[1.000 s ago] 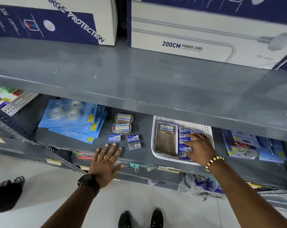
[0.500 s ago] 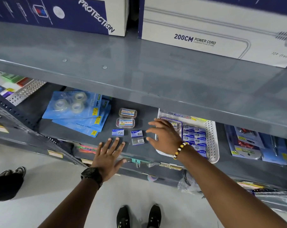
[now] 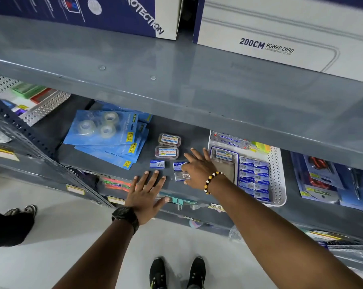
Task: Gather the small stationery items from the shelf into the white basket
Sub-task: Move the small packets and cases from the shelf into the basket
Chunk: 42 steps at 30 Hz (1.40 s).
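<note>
Blue small cardboard boxes, three, lie loose at frame centre on the grey metal shelf (image 3: 114,170): one (image 3: 157,164) apart, two (image 3: 181,176) under the spread, empty right hand (image 3: 197,171). Left hand (image 3: 146,196): flat, empty. Two clear plastic cases (image 3: 168,146) lie behind. White perforated plastic basket (image 3: 277,176), centre-right, holds more boxes.

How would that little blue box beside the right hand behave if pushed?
The small blue box looks flat-sided, so it would probably slide on the smooth grey shelf, not roll. It lies low, so it is unlikely to tip. Likely light.
</note>
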Available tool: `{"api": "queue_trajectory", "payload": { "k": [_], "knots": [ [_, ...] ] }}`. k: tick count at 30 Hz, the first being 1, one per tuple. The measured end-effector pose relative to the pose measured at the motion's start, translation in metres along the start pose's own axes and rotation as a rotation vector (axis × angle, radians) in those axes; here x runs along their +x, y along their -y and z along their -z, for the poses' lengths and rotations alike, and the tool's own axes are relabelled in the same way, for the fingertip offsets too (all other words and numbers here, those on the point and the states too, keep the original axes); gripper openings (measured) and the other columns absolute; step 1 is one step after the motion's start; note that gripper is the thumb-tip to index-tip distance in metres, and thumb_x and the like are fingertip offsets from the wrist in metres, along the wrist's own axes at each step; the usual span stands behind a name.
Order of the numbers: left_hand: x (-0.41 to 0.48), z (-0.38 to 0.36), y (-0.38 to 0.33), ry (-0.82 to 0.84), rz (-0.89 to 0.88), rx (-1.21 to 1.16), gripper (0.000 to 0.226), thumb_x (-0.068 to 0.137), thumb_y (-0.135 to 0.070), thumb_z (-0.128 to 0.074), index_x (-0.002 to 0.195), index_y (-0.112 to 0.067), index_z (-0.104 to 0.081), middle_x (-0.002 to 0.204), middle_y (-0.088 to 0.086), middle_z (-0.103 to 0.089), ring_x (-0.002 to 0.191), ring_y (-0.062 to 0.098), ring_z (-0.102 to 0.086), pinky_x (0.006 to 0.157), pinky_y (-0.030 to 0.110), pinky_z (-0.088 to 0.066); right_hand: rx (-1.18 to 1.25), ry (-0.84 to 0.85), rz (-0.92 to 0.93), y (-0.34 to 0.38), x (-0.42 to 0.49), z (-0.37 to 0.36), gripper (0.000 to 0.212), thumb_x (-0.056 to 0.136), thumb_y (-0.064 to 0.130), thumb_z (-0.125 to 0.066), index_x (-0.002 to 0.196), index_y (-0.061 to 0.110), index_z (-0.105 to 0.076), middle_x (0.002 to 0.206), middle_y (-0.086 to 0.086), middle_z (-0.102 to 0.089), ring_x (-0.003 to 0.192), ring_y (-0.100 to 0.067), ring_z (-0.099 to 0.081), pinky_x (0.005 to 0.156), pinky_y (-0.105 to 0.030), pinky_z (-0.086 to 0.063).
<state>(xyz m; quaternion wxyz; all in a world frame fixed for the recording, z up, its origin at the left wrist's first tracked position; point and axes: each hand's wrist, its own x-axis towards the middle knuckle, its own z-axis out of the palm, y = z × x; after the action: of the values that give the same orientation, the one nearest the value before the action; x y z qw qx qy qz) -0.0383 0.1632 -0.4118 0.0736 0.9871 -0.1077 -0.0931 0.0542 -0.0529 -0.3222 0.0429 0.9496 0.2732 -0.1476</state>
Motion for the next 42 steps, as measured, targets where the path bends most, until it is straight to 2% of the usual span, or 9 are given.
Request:
{"api": "queue_trajectory", "payload": {
  "k": [3,8,14,22,26,29,32,36,42],
  "knots": [
    [0.002,-0.002,-0.002,-0.009,0.03,-0.021,0.074,0.09,-0.075,-0.008,0.154,-0.04,0.004,0.163,-0.011,0.008,0.149,0.018,0.013,0.117,0.044,0.016,0.038,-0.005,0.002,0.003,0.001,0.0,0.031,0.077,0.036,-0.073,0.107,0.03,-0.065,0.156,-0.007,-0.03,0.148,-0.031,-0.006,0.116,-0.062,0.004],
    [0.004,-0.005,-0.005,-0.024,0.049,-0.046,0.073,0.091,-0.075,-0.007,0.154,-0.04,0.002,0.162,-0.011,0.007,0.147,0.016,0.014,0.116,0.044,0.016,0.028,-0.035,-0.003,0.007,-0.002,-0.004,0.03,0.077,0.033,-0.073,0.105,0.024,-0.068,0.15,-0.004,-0.038,0.147,-0.029,-0.009,0.116,-0.062,0.002],
    [0.004,-0.003,-0.006,-0.029,0.047,-0.041,0.069,0.093,-0.069,-0.008,0.155,-0.037,-0.005,0.165,-0.007,-0.003,0.151,0.023,0.0,0.117,0.045,0.011,0.21,-0.326,-0.094,-0.01,-0.024,0.011,0.026,0.076,0.041,-0.07,0.099,0.029,-0.07,0.144,0.001,-0.047,0.145,-0.024,-0.019,0.118,-0.054,-0.006],
    [0.002,-0.004,-0.011,-0.05,0.065,-0.036,0.068,0.094,-0.067,-0.003,0.155,-0.037,-0.006,0.164,-0.006,-0.005,0.151,0.025,-0.004,0.118,0.049,0.006,0.144,-0.528,-0.219,-0.069,-0.084,0.028,0.023,0.069,0.041,-0.074,0.089,0.029,-0.073,0.126,0.002,-0.06,0.125,-0.029,-0.046,0.108,-0.051,-0.029],
    [0.003,-0.008,-0.01,-0.042,0.081,-0.039,0.064,0.095,-0.065,-0.004,0.154,-0.04,0.001,0.164,-0.009,0.002,0.151,0.022,0.002,0.119,0.048,0.008,0.189,-0.375,-0.351,-0.11,-0.116,0.01,0.031,0.069,0.041,-0.078,0.096,0.027,-0.074,0.131,0.0,-0.058,0.13,-0.028,-0.041,0.112,-0.046,-0.029],
    [0.002,-0.007,-0.011,-0.045,0.081,-0.045,0.063,0.096,-0.063,-0.007,0.155,-0.039,-0.005,0.164,-0.009,-0.001,0.151,0.024,0.0,0.119,0.048,0.007,0.206,-0.203,-0.407,-0.13,-0.134,-0.007,0.029,0.069,0.042,-0.076,0.096,0.031,-0.073,0.136,0.001,-0.055,0.136,-0.025,-0.035,0.113,-0.038,-0.026],
    [0.002,-0.006,-0.011,-0.044,0.082,-0.033,0.064,0.097,-0.062,-0.009,0.155,-0.037,-0.007,0.163,-0.009,-0.001,0.151,0.025,-0.001,0.119,0.048,0.006,0.187,-0.067,-0.402,-0.135,-0.144,-0.018,0.029,0.068,0.045,-0.075,0.093,0.032,-0.073,0.133,0.001,-0.056,0.13,-0.022,-0.041,0.108,-0.036,-0.032],
    [0.002,-0.007,-0.011,-0.04,0.08,-0.013,0.065,0.095,-0.064,-0.002,0.155,-0.038,-0.001,0.163,-0.009,0.003,0.151,0.024,0.002,0.119,0.047,0.009,0.134,0.008,-0.384,-0.133,-0.146,-0.018,0.034,0.067,0.049,-0.075,0.097,0.033,-0.074,0.127,0.001,-0.06,0.119,-0.02,-0.05,0.102,-0.035,-0.039],
    [0.002,-0.009,-0.011,-0.053,0.083,-0.018,0.064,0.096,-0.064,-0.006,0.155,-0.037,-0.002,0.163,-0.008,-0.001,0.151,0.025,-0.001,0.119,0.048,0.008,0.12,0.07,-0.397,-0.129,-0.138,-0.014,0.048,0.069,0.05,-0.076,0.112,0.03,-0.069,0.137,0.001,-0.054,0.127,-0.02,-0.045,0.109,-0.036,-0.035]
  ]
}}
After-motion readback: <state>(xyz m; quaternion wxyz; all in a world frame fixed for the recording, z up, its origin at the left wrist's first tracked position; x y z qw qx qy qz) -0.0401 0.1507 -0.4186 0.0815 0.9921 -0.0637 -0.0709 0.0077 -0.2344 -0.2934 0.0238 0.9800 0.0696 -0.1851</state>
